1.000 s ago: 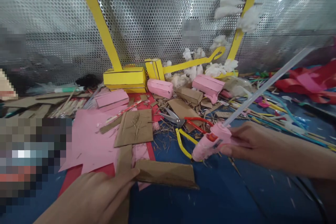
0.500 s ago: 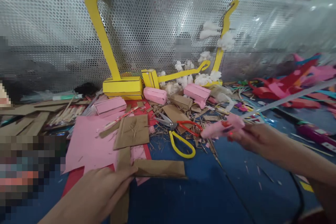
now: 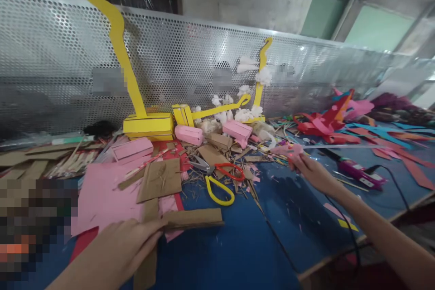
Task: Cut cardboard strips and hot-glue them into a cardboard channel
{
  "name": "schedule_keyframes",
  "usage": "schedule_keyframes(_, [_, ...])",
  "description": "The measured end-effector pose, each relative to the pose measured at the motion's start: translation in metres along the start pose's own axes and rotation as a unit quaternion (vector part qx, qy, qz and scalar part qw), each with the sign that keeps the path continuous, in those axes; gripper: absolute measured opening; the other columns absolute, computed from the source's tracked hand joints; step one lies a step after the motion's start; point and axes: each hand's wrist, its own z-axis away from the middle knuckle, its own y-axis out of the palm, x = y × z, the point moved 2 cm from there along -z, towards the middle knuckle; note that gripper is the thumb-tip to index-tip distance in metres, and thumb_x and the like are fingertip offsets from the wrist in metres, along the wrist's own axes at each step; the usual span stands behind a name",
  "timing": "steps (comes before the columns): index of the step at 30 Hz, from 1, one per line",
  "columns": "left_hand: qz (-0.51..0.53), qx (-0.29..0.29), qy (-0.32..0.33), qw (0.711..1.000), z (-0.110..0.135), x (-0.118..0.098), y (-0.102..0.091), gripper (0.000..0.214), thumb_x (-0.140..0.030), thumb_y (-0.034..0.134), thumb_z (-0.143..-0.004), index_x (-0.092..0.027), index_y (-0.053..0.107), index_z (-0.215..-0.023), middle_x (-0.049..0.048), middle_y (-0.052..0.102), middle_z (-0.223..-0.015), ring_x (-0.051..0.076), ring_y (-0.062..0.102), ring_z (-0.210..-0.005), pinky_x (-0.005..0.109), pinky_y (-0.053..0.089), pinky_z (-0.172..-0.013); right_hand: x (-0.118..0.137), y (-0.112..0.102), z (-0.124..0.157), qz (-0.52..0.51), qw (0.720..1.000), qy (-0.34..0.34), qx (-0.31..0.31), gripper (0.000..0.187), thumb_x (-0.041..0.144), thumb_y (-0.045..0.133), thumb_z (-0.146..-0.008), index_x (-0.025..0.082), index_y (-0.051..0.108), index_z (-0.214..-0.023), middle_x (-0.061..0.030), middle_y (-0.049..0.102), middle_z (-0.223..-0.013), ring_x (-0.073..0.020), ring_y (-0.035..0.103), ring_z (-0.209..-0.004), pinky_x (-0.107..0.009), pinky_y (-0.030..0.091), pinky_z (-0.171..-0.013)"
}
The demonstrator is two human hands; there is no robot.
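My left hand point(image 3: 118, 249) pinches the near end of a folded brown cardboard strip point(image 3: 197, 218), which juts to the right just over the blue table. Under that hand another cardboard strip point(image 3: 146, 272) runs toward me. My right hand point(image 3: 312, 172) grips a pink glue gun point(image 3: 288, 150) off to the right, with a long clear glue stick point(image 3: 333, 147) sticking out of its back. The gun's nozzle points left, and its tip is hard to make out. Between the hands lie scissors point(image 3: 219, 192) with one yellow and one red handle, blades open.
Pink paper point(image 3: 108, 195) and a cardboard square point(image 3: 162, 179) lie left. Small pink boxes point(image 3: 132, 149) and a yellow box with a tall hooked strip point(image 3: 149, 127) stand before a perforated metal panel point(image 3: 190, 54). A purple tool with a cord point(image 3: 363, 174) lies right.
The right hand has carried the glue gun farther from me, toward the back of the table. My view has tilted up and shifted right. The left hand keeps its hold on the cardboard strip.
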Motion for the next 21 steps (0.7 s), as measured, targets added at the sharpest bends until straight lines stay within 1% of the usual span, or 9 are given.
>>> schedule_keyframes(2, [-0.017, 0.007, 0.002, 1.0, -0.001, -0.005, -0.002, 0.046, -0.027, 0.037, -0.098, -0.028, 0.078, -0.119, 0.0085, 0.082, -0.081, 0.034, 0.079, -0.072, 0.036, 0.053, -0.056, -0.002, 0.01, 0.001, 0.007, 0.999, 0.0, 0.038, 0.027, 0.035, 0.061, -0.102, 0.022, 0.065, -0.127, -0.0093, 0.064, -0.133, -0.0231, 0.067, -0.108, -0.044, 0.058, -0.092])
schedule_keyframes(6, [0.016, -0.004, 0.021, 1.0, -0.005, -0.017, -0.004, 0.047, -0.024, 0.034, -0.1, -0.028, 0.073, -0.126, 0.007, 0.084, -0.092, 0.032, 0.081, -0.077, 0.035, 0.055, -0.057, 0.004, 0.024, 0.003, 0.033, 0.998, -0.015, 0.056, 0.03, 0.035, 0.064, -0.101, 0.02, 0.064, -0.127, -0.0088, 0.066, -0.128, -0.0227, 0.068, -0.105, -0.044, 0.059, -0.089])
schedule_keyframes(8, [0.032, -0.02, 0.019, 0.999, -0.005, -0.02, -0.004, 0.046, -0.024, 0.035, -0.1, -0.028, 0.073, -0.127, 0.0073, 0.084, -0.095, 0.031, 0.081, -0.075, 0.034, 0.054, -0.056, 0.01, 0.026, 0.005, 0.048, 0.997, -0.029, 0.05, 0.027, 0.041, 0.057, -0.104, 0.017, 0.068, -0.109, -0.0071, 0.071, -0.108, -0.0199, 0.069, -0.089, -0.039, 0.058, -0.082])
schedule_keyframes(9, [0.036, -0.028, 0.015, 0.999, -0.005, -0.02, -0.004, 0.045, -0.025, 0.037, -0.1, -0.028, 0.073, -0.126, 0.0075, 0.084, -0.093, 0.031, 0.08, -0.073, 0.033, 0.054, -0.055, 0.013, 0.026, 0.007, 0.054, 0.997, -0.036, 0.043, 0.033, 0.046, 0.053, -0.104, 0.017, 0.067, -0.097, -0.0061, 0.071, -0.094, -0.0191, 0.067, -0.08, -0.036, 0.056, -0.077])
schedule_keyframes(11, [0.037, -0.041, 0.002, 0.998, -0.004, -0.018, -0.003, 0.042, -0.03, 0.04, -0.1, -0.027, 0.072, -0.128, 0.0074, 0.083, -0.084, 0.031, 0.079, -0.068, 0.032, 0.052, -0.053, 0.02, 0.025, 0.009, 0.065, 0.996, -0.049, 0.028, 0.043, 0.054, 0.046, -0.103, 0.021, 0.059, -0.08, -0.0043, 0.067, -0.073, -0.0194, 0.061, -0.066, -0.035, 0.051, -0.068])
schedule_keyframes(12, [0.034, -0.046, -0.005, 0.998, -0.002, -0.016, -0.003, 0.042, -0.032, 0.041, -0.099, -0.026, 0.072, -0.128, 0.0073, 0.082, -0.079, 0.031, 0.079, -0.066, 0.032, 0.051, -0.051, 0.023, 0.023, 0.01, 0.069, 0.996, -0.055, 0.022, 0.044, 0.057, 0.045, -0.102, 0.022, 0.056, -0.077, -0.0041, 0.065, -0.069, -0.02, 0.059, -0.064, -0.035, 0.049, -0.066])
schedule_keyframes(14, [0.028, -0.059, -0.016, 0.998, 0.002, -0.009, -0.003, 0.043, -0.034, 0.042, -0.098, -0.023, 0.073, -0.126, 0.0077, 0.08, -0.071, 0.031, 0.077, -0.062, 0.032, 0.05, -0.051, 0.029, 0.018, 0.011, 0.074, 0.995, -0.061, 0.014, 0.042, 0.059, 0.048, -0.099, 0.024, 0.055, -0.077, -0.0043, 0.066, -0.068, -0.0212, 0.059, -0.062, -0.035, 0.047, -0.064])
schedule_keyframes(17, [0.038, -0.073, -0.032, 0.996, 0.011, 0.003, -0.003, 0.041, -0.037, 0.041, -0.098, -0.025, 0.077, -0.113, 0.0081, 0.08, -0.073, 0.03, 0.076, -0.063, 0.033, 0.049, -0.054, 0.035, 0.005, 0.019, 0.073, 0.996, -0.058, 0.002, 0.036, 0.057, 0.05, -0.097, 0.023, 0.06, -0.09, -0.0077, 0.072, -0.079, -0.0257, 0.068, -0.072, -0.037, 0.051, -0.069])
schedule_keyframes(21, [0.088, -0.099, -0.111, 0.985, 0.031, 0.016, -0.004, 0.036, -0.045, 0.043, -0.098, -0.026, 0.074, -0.098, 0.0085, 0.078, -0.07, 0.03, 0.071, -0.052, 0.032, 0.039, -0.046, 0.046, -0.017, 0.061, 0.077, 0.996, -0.032, -0.044, 0.03, 0.053, 0.052, -0.096, 0.028, 0.058, -0.112, -0.0137, 0.076, -0.098, -0.0356, 0.074, -0.093, -0.047, 0.055, -0.08])
